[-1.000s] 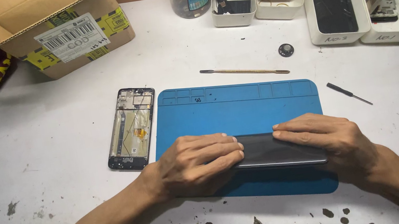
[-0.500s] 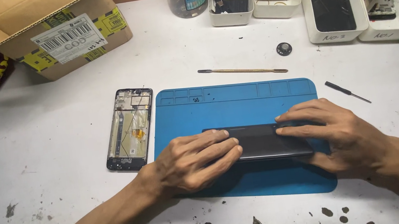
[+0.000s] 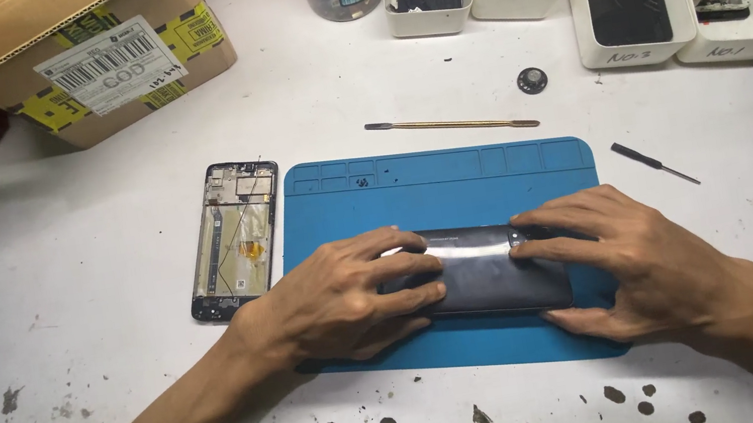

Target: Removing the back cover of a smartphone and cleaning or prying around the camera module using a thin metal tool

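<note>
— So, left to right: our left hand (image 3: 340,298) lies flat on the dark phone (image 3: 486,270), fingers spread over its left end, pinning rather than pinching. The phone sits on the blue mat (image 3: 452,179) on the white table (image 3: 51,253).

— And our right hand (image 3: 631,257) presses its right end, thumb under the near edge. We judge it thin, stiff, glossy, likely slippery and fragile; best held by the long edges.

— Compared with a second ago, we've moved both hands and the phone further up the mat.
</note>
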